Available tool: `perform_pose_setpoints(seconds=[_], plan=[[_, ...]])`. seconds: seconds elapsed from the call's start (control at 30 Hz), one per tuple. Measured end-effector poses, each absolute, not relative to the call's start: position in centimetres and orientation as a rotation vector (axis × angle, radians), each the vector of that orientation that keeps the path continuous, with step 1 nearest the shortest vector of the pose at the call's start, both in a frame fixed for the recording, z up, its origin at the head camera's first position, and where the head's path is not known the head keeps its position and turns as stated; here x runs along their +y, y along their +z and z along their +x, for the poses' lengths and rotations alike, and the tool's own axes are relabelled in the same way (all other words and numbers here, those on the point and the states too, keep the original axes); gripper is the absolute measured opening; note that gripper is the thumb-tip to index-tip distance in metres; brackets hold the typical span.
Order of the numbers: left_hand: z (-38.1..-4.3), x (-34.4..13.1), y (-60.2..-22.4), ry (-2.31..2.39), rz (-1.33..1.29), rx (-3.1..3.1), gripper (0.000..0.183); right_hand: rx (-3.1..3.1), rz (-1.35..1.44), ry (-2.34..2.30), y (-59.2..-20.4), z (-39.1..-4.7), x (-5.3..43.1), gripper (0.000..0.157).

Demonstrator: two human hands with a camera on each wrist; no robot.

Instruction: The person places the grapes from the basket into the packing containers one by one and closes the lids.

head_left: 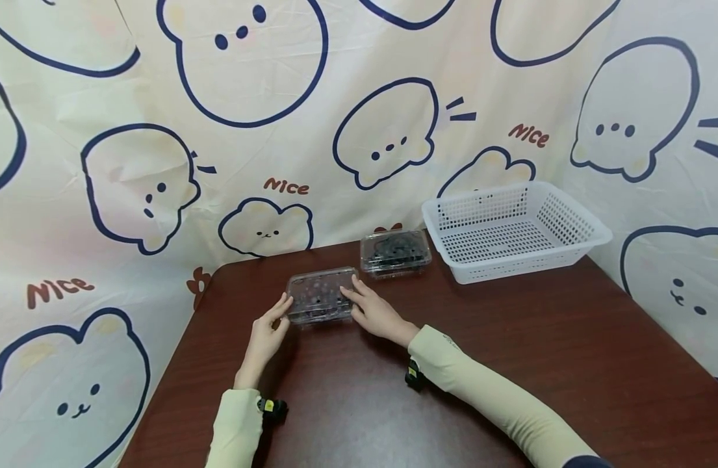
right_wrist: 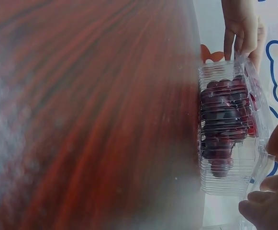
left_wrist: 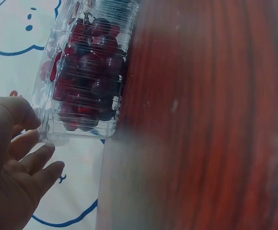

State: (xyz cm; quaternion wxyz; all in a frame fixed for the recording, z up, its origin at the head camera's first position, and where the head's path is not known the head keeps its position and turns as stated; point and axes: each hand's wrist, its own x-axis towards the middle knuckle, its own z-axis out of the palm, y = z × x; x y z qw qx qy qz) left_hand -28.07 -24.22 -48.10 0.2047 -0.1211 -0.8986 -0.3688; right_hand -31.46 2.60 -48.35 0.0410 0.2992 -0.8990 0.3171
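Observation:
A clear plastic clamshell box of dark red, round grape-like fruit sits toward the back left of the table. At its left end, my left hand holds the rim's corner between thumb and fingers. My right hand grips the opposite end, its fingertips on the lid's right edge. In the left wrist view the fruit shows through the ribbed side wall, with the left thumb right at the rim. The right wrist view shows the box with the right thumb and fingers along its flange.
Behind and to the right stands a second clear box with dark contents. A white perforated basket stands at the back right. The brown table meets a wall cloth printed with cartoon bears.

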Motion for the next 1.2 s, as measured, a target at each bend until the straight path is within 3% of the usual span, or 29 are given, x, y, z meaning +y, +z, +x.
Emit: perform_pose_setpoints(seconds=[0.4,0.7,1.2], plan=[[-27.6,-23.5,-47.7,-1.051,-0.285,-2.625,0.049,-2.794,0.967,1.0,-48.8,-31.6,2.5,0.053],[-27.3,-23.1,-47.3,-1.032,-0.246,-2.729,0.072,-2.811,0.954,0.959,-48.5,-31.2,2.5,0.064],[-27.5,-22.8,-47.1,-1.042,-0.221,-2.777,0.07,-2.808,0.923,1.003,-48.8,-31.0,2.1,0.066]])
